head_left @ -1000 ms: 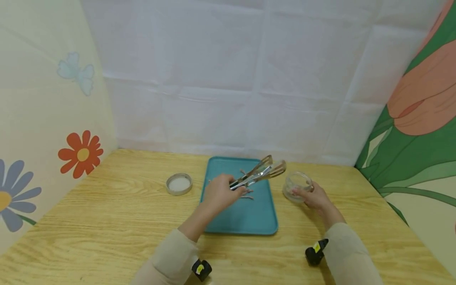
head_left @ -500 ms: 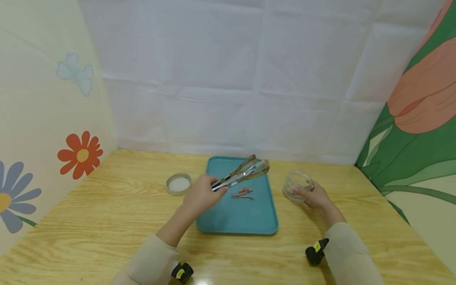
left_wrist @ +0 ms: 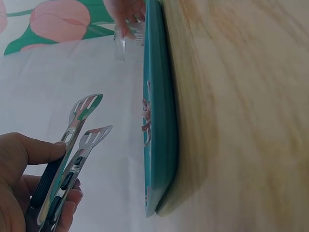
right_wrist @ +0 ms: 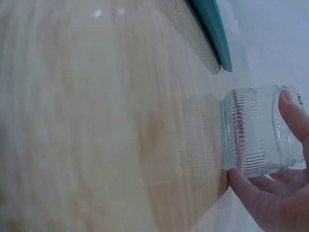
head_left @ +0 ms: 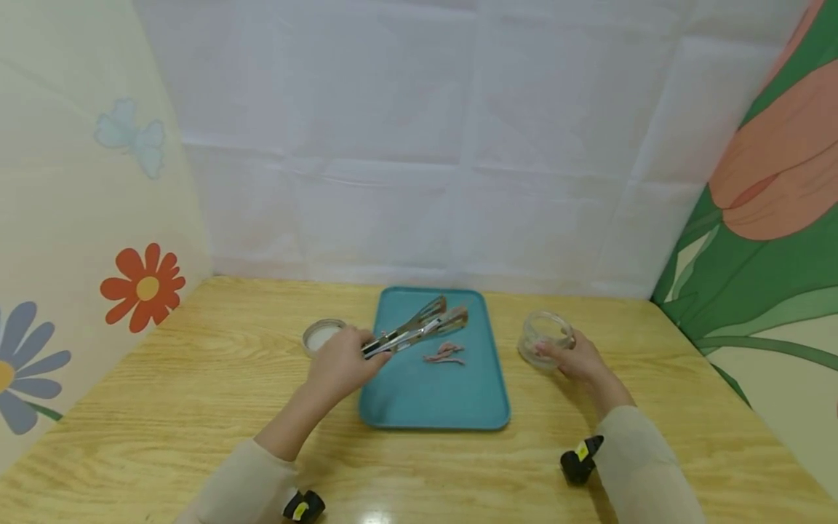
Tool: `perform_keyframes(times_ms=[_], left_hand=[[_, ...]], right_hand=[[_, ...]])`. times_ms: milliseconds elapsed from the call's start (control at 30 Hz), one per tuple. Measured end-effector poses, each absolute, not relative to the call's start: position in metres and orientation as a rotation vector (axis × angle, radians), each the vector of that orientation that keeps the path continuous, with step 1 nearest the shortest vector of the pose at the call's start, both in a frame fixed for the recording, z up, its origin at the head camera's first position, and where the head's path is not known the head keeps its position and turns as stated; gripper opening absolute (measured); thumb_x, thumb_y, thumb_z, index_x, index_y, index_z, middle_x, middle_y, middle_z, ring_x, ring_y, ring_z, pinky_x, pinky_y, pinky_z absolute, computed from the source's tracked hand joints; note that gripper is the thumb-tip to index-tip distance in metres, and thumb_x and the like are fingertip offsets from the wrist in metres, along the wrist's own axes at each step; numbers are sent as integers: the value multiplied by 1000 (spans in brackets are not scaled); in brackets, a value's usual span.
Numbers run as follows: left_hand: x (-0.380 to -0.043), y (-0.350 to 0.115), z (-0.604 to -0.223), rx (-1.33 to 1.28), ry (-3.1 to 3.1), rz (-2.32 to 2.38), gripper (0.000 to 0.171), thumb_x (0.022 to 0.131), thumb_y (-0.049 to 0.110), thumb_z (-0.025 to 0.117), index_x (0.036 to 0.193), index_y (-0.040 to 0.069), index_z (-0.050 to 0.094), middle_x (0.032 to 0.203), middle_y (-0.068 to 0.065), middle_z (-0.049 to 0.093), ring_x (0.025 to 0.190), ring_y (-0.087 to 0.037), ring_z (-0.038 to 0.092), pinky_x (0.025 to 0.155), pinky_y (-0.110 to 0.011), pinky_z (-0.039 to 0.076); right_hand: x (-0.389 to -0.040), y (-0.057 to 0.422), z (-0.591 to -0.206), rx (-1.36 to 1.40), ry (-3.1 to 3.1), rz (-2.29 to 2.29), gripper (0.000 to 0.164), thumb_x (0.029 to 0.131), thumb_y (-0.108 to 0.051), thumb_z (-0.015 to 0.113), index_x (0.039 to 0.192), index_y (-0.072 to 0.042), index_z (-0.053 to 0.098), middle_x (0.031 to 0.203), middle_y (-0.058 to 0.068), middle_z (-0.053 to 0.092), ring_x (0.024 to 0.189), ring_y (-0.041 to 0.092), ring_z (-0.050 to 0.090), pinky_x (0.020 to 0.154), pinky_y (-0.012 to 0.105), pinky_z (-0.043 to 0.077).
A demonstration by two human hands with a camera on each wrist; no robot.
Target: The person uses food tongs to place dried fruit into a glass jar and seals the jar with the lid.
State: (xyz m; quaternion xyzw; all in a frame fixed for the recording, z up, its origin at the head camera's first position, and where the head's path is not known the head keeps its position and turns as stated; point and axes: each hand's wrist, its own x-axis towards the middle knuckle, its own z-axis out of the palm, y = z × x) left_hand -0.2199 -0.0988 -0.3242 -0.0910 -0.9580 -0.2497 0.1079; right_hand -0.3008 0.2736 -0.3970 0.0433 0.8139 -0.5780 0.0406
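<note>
My left hand (head_left: 342, 365) grips a pair of metal tongs (head_left: 411, 330) over the left side of the blue-green tray (head_left: 435, 404). In the left wrist view the tongs' (left_wrist: 72, 159) slotted tips stand apart with nothing between them. Thin pinkish strips (head_left: 447, 354) lie in a small heap mid-tray, below and to the right of the tongs. To the right of the tray, my right hand (head_left: 579, 358) holds a clear glass jar (head_left: 532, 348) upright on the table. Something pinkish shows through the jar's ribbed base (right_wrist: 240, 128) in the right wrist view.
A round lid (head_left: 321, 333) with a pale inside lies left of the tray, partly hidden by my left hand. The wooden table (head_left: 164, 407) meets a white cloth backdrop (head_left: 380, 145) at the back. Floral panels (head_left: 147, 287) stand at both sides.
My left hand has moved left with the tongs, from the tray's right side back over its left side, now partly covering the lid. The right hand and jar have stayed put.
</note>
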Motion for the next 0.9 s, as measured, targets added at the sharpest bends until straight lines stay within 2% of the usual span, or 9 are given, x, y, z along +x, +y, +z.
perform_keyframes(times_ms=[167,267,533,733,900], left_hand=[[-220,-101,-328,-291,-2821,-699,27,77,32,64,60,15,52,48,2,40,42,-12,34,39,-25,27],[-219,-102,-329,-288,-2828,-668,27,77,31,64,60,15,51,48,3,39,42,-12,35,38,-26,27],[-221,-103,-334,-267,-2888,-541,16,76,32,64,79,16,65,53,6,45,44,-13,40,38,-28,30],[-222,-102,-336,-242,-2913,-509,15,77,31,64,80,17,66,57,4,46,46,-14,41,39,-28,31],[-222,-100,-335,-222,-2929,-477,14,77,31,64,75,17,64,62,0,44,49,-15,42,40,-29,32]], right_hand=[[-295,270,-390,123,2498,-1755,105,66,-48,69,137,1,8,133,27,20,114,31,32,85,37,34],[-289,266,-381,129,2489,-1739,100,70,-43,67,136,2,7,133,28,18,115,32,30,85,37,34],[-287,264,-376,135,2470,-1747,93,75,-36,66,136,3,7,132,28,19,113,32,32,84,36,35],[-287,265,-375,133,2461,-1744,93,76,-35,64,136,3,4,133,29,17,114,32,32,86,38,33],[-286,264,-375,130,2465,-1729,92,77,-36,63,136,2,4,133,29,17,115,32,31,87,39,33]])
